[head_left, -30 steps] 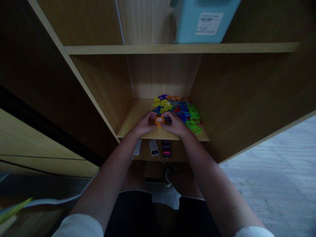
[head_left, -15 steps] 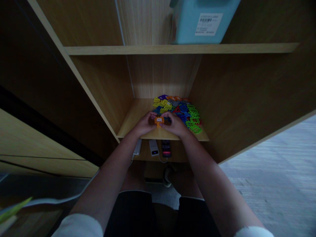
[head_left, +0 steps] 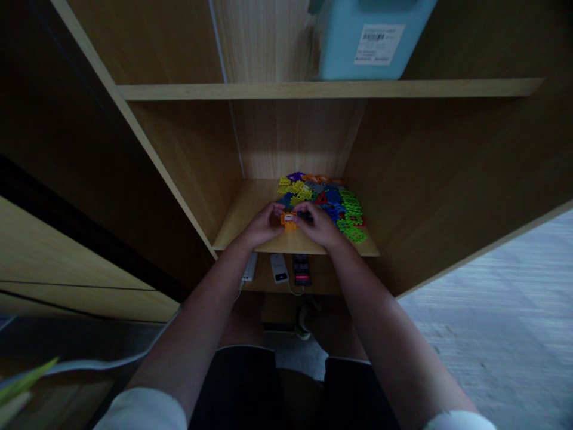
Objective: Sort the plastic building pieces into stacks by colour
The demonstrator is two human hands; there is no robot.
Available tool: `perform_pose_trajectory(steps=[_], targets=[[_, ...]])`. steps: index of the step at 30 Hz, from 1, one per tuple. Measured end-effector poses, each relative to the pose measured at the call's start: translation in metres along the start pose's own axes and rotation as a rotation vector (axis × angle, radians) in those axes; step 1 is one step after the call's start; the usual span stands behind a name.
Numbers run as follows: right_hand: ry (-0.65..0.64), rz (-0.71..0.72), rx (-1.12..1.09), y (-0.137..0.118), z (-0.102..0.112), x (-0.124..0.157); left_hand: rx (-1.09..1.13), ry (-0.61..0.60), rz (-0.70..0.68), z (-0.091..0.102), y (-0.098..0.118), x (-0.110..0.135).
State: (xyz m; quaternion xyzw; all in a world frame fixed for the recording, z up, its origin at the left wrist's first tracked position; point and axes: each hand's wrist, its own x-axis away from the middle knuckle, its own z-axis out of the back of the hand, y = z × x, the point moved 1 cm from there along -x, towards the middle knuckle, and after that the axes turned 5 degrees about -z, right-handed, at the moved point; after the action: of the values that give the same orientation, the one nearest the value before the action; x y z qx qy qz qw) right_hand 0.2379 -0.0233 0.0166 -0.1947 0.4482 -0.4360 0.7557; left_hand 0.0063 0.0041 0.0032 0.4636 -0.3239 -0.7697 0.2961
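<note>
Both my hands meet over the front of a wooden shelf inside a cabinet. My left hand and my right hand pinch a small orange plastic piece between their fingertips. A dark piece shows at my right hand's fingertips beside the orange one. Just behind my hands lies a pile of colourful plastic interlocking pieces: yellow, blue, green, purple, orange and red.
A light blue box with a white label stands on the upper shelf. Below the shelf lie a white device, a phone and a cable. Cabinet walls close in left and right. Grey floor is at right.
The orange piece has turned slightly in my fingers, its white face no longer showing. My right fingers have shifted a little over it. Hands stay in place.
</note>
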Motion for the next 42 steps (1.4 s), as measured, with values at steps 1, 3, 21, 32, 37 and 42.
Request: perform_pose_trajectory(steps=[1,3,21,32,37,42], targets=[[0.017,-0.003,0.001,-0.001,0.001,0.000,0.006,0.000,0.001,0.000,0.000,0.000],[0.066,-0.006,0.010,-0.002,0.003,-0.001,0.019,0.007,0.006,0.000,-0.001,0.000],[0.325,-0.204,0.202,-0.001,0.011,-0.001,0.049,0.282,0.216,0.006,-0.010,-0.003],[0.362,-0.177,0.191,0.002,0.010,-0.001,0.051,0.308,0.216,0.006,-0.013,-0.004],[0.339,-0.171,0.194,0.001,0.010,0.000,0.067,0.309,0.232,0.006,-0.016,-0.003],[0.337,-0.175,0.195,-0.001,0.010,0.000,0.095,0.322,0.239,0.005,-0.015,-0.004]])
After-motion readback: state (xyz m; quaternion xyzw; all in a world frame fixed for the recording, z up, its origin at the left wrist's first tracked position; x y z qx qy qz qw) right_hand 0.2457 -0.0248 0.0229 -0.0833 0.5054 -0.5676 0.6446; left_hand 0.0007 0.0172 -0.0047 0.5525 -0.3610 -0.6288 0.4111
